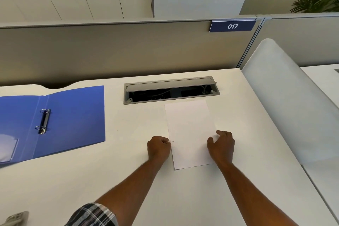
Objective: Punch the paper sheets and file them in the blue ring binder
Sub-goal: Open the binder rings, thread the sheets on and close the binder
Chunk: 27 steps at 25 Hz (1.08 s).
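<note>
A wide white desk fills the view, backed by a tall beige fabric partition that carries a small dark-blue plate reading 017. At the right edge a curved frosted white divider panel rises from the desk side. On the left of the desk lies the blue plastic ring binder, opened flat, its two-ring metal mechanism closed and bare of paper, with a clear pocket on the inside of its left cover. Set into the desk near the partition is a grey metal cable tray with its lid tipped up, dark cables visible inside. Just in front of it lies a stack of white paper sheets, flat on the desk and well apart from the binder, with two small punched holes along its left edge. The left hand is curled closed at that left edge, beside the nearer hole, its fingertips seeming to pinch the margin. The right hand rests at the sheets' right edge with fingers loosely bent and thumb spread, holding nothing. A plaid sleeve covers the upper left arm. A grey metal object, only partly seen, sits at the lower left corner.
</note>
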Motion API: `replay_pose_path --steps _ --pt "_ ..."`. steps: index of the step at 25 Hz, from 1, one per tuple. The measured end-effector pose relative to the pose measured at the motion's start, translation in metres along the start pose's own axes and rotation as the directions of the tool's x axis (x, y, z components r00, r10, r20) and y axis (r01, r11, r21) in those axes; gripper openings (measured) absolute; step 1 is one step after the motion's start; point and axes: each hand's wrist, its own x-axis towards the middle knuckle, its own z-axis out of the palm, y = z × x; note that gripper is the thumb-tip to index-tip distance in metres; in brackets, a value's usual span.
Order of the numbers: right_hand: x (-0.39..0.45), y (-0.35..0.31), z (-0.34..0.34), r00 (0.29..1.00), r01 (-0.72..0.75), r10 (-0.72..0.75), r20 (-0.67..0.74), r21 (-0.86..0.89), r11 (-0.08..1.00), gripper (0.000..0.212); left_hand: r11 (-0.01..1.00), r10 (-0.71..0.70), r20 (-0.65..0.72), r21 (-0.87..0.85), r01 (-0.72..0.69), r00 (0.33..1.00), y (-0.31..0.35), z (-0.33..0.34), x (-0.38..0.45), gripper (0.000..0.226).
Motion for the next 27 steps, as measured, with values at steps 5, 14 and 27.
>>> replay_pose_path --steps 5,14,27 --pt "-0.044 -0.008 0.008 0.985 0.124 -0.134 0.112 0.092 0.988 0.032 0.999 0.018 0.072 -0.043 -0.015 0.997 -0.019 -0.019 -0.029 0.018" --pt "-0.102 -0.038 0.039 0.886 0.183 -0.222 0.407 0.134 0.974 0.027 0.978 -0.063 -0.044 -0.202 0.053 0.997 -0.078 -0.071 -0.059 0.022" --pt "-0.162 -0.176 0.134 0.814 0.188 -0.198 0.546 0.075 0.979 0.043 0.952 -0.171 -0.298 -0.296 0.079 0.939 -0.156 -0.281 0.013 0.022"
